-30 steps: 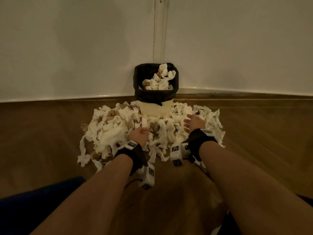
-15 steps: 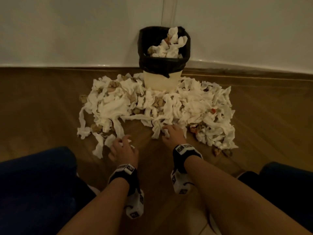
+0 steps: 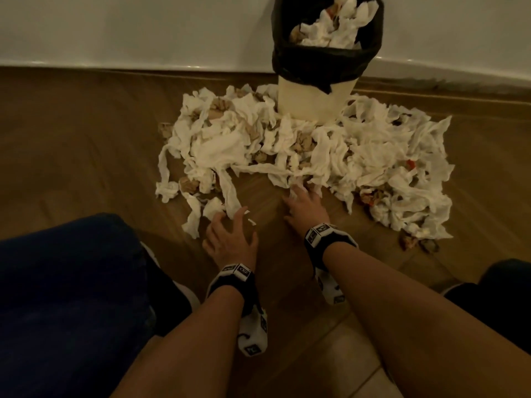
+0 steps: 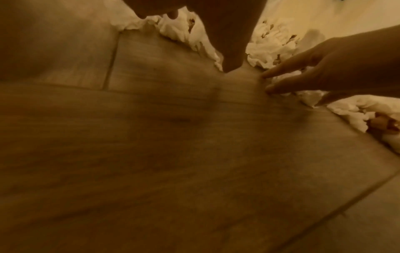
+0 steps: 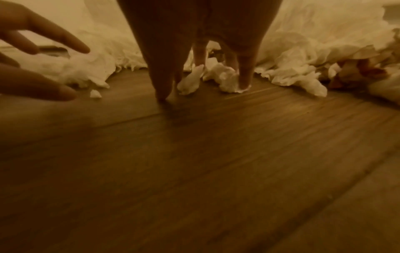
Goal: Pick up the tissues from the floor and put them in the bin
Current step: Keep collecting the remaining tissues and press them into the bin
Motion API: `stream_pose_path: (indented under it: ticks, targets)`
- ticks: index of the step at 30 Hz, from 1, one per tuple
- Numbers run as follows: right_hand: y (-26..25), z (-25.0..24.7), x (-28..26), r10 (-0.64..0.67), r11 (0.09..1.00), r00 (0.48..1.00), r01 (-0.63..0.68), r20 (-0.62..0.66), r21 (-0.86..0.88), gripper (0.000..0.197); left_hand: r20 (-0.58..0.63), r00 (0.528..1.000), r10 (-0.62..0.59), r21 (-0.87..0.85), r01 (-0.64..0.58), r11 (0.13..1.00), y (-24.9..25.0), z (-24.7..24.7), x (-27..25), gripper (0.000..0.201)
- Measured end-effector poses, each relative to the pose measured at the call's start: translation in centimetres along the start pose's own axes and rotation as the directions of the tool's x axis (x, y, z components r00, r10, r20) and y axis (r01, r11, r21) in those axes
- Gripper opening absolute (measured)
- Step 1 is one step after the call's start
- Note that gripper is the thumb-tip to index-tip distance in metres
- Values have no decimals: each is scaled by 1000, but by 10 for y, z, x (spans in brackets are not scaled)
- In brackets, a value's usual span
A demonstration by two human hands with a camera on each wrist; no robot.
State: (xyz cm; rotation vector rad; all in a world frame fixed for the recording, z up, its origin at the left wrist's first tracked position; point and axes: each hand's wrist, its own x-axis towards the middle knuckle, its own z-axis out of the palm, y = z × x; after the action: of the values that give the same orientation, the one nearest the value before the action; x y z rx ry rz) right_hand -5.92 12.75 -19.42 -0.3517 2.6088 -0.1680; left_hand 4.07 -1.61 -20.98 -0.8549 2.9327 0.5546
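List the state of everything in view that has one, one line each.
bin: upright against the wall, black liner folded over its rim, tissues heaped inside near the top.
tissue pile: crumpled, spread on the floor around the bin's base.
left hand: fingers spread, at the pile's near edge, gripping nothing.
right hand: fingers straight, tips among the nearest tissues.
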Motion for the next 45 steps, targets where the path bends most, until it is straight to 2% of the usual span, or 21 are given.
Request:
stream_pose_path:
  ticks: [2, 6, 10, 13, 17, 24, 27, 30, 33, 35, 38, 42, 45]
  targets:
    - [-2, 4, 1, -40, 999, 998, 39, -39, -22, 44, -3, 1000, -27, -16, 27, 1000, -4, 3, -2, 65]
    - [-1, 9, -2, -51, 996, 993, 58, -102, 72, 33, 13, 1000, -25, -31, 25, 999, -5, 4, -2, 69]
    - [-2, 10, -6, 19, 984, 992, 3, -125, 178, 48, -43, 999, 9, -40, -11, 999, -3, 0, 6, 82]
    - [-4, 11, -10, 59, 981, 992, -38, -107, 190, 48, -15, 996, 85, 20, -85, 996, -2, -4, 14, 87]
    - [-4, 15, -16, 156, 949, 985, -128, -78, 288, 50, 63, 986, 156, 108, -162, 981, 1, -7, 22, 78]
    - [-3, 21, -16, 162, 940, 982, -122, -100, 320, 50, 152, 973, 175, 60, -186, 981, 1, -10, 36, 49]
    - [-4, 23, -15, 158, 940, 981, -113, -116, 323, 49, 144, 973, 182, 79, -195, 978, 0, -12, 40, 47]
    - [-3, 25, -14, 154, 939, 980, -107, -122, 327, 49, 63, 976, 208, 88, -213, 973, 5, -16, 42, 58]
    - [-1, 27, -13, 149, 940, 981, -101, -127, 326, 47, 151, 960, 235, 104, -252, 962, 7, -18, 48, 65]
    - [0, 28, -12, 140, 938, 979, -84, -145, 337, 45, 212, 949, 234, 79, -255, 964, 7, -19, 53, 56]
    - [2, 29, -12, 134, 926, 979, -68, -156, 371, 44, 229, 946, 230, 9, -238, 971, 9, -21, 60, 38]
    - [7, 23, -10, 193, 826, 967, -70, -164, 560, 52, 237, 948, 210, -89, -194, 977, 11, -22, 65, 22]
    - [12, 16, -6, 328, 660, 941, -163, -86, 733, 44, 246, 959, 140, -125, -112, 986, 13, -19, 66, 36]
